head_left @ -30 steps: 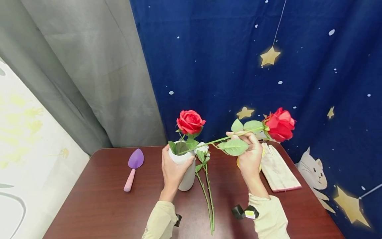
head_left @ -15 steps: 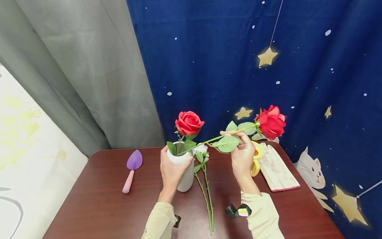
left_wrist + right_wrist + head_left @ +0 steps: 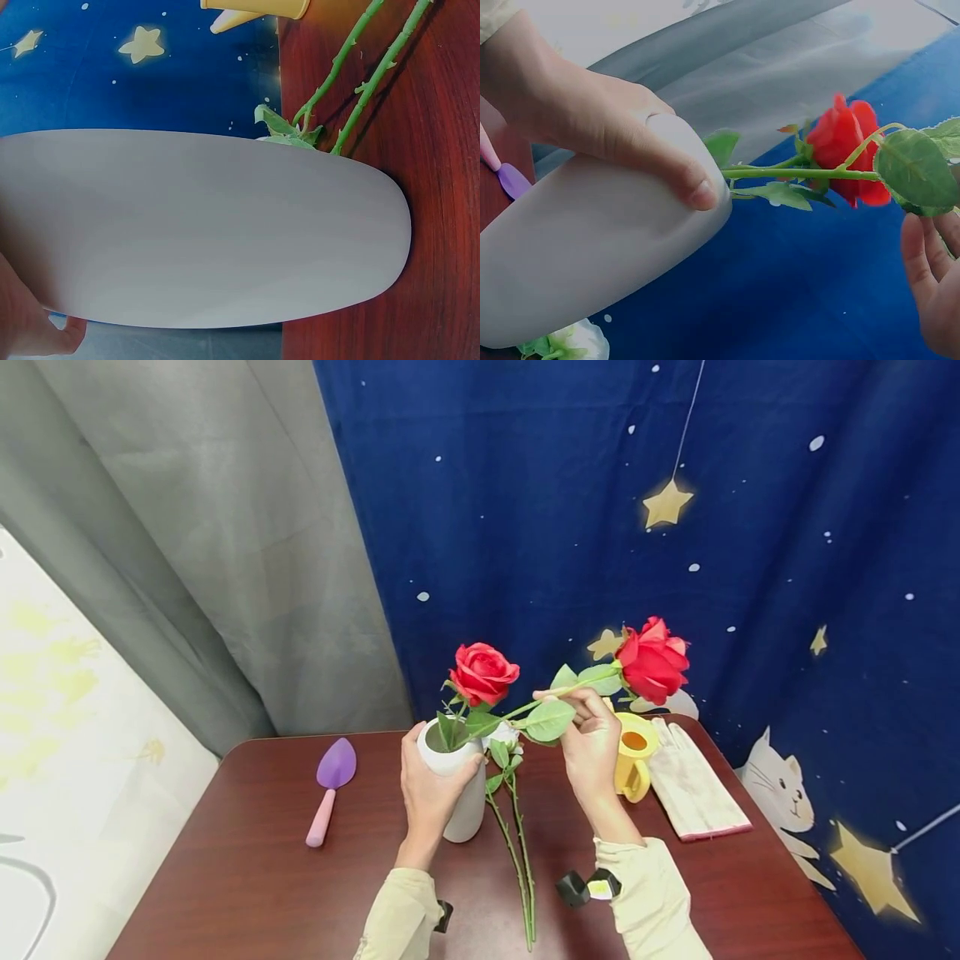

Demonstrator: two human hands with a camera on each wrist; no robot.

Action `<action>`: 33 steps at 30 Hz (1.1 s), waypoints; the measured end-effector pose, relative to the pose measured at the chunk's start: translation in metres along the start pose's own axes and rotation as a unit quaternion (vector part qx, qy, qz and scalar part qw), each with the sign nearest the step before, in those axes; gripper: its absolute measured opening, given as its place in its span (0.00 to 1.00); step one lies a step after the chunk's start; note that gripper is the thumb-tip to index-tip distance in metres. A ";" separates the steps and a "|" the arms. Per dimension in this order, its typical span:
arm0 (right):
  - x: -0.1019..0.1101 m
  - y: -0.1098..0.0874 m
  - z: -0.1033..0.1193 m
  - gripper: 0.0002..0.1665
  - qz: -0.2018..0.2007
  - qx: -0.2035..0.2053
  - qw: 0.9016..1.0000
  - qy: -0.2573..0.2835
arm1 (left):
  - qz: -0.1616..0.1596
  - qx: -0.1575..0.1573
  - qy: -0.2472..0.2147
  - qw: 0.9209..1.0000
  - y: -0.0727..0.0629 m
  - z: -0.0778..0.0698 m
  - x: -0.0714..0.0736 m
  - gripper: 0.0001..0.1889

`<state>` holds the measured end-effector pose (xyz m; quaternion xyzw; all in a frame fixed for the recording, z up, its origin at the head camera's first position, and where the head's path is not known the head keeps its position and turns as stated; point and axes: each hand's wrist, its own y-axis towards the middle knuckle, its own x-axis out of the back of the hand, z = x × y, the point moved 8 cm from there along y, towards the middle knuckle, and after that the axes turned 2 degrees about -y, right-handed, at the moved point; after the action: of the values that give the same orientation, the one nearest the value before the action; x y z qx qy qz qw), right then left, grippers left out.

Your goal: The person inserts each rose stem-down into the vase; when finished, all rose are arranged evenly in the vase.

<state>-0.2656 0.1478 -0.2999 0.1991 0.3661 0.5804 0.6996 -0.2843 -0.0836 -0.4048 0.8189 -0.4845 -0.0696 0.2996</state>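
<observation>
Gripping a white vase (image 3: 467, 817) near its mouth with the left hand (image 3: 435, 789), with fingers clamped round the side and thumb pressed to the wall just below the rim. Pinching the leafy stem of a red rose (image 3: 654, 662) between fingers and thumb of the right hand (image 3: 595, 747), with the bloom out to the right and the stem slanting down across the rim into the vase mouth, tip hard to make out. Seeing another red rose (image 3: 485, 673) in the same mouth, with bloom above the rim and leaves just over it. Unable to tell about contact between vase base and worktop (image 3: 247, 893). Having on the worktop, just right of the vase, a white bloom (image 3: 512, 737) with two thorny stems (image 3: 527, 860) pointing to the near edge; well left, a purple trowel (image 3: 335, 767) with pink handle; beyond the right hand, a yellow can (image 3: 627, 770) close beside pale gloves (image 3: 693, 785). Facing a grey curtain (image 3: 225, 568) and a blue starry curtain (image 3: 510, 510).
</observation>
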 end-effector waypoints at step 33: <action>-0.058 -0.032 -0.016 0.14 0.205 -0.126 0.952 -0.190 | 0.007 -0.003 -0.004 1.000 0.000 0.000 -0.001 0.45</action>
<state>-0.2595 0.0816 -0.3166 0.2868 0.1011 0.7045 0.6413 -0.2847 -0.0829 -0.4054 0.8143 -0.4913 -0.0719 0.3007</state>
